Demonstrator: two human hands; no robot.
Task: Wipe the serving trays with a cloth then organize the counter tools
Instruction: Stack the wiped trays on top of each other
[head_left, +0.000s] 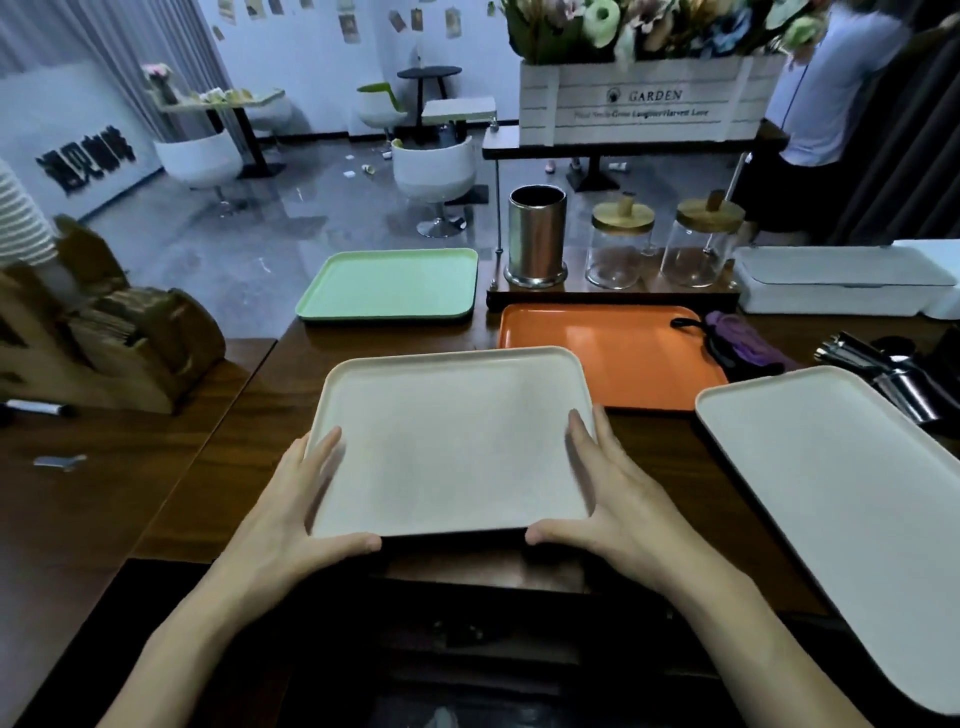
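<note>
The left hand (291, 514) and the right hand (618, 504) rest on the two near corners of a cream tray (452, 441). Each grip is spread apart: fingers lie straight along the short sides, thumbs along the near edge. The tray sits on the counter (218, 467) right in front of the person, face up, its long side running left to right. I think it is being put in place for wiping. No hand has a cloth, so next one hand must reach far right for the purple cloth (743, 343) at the orange tray's (613, 348) right edge.
</note>
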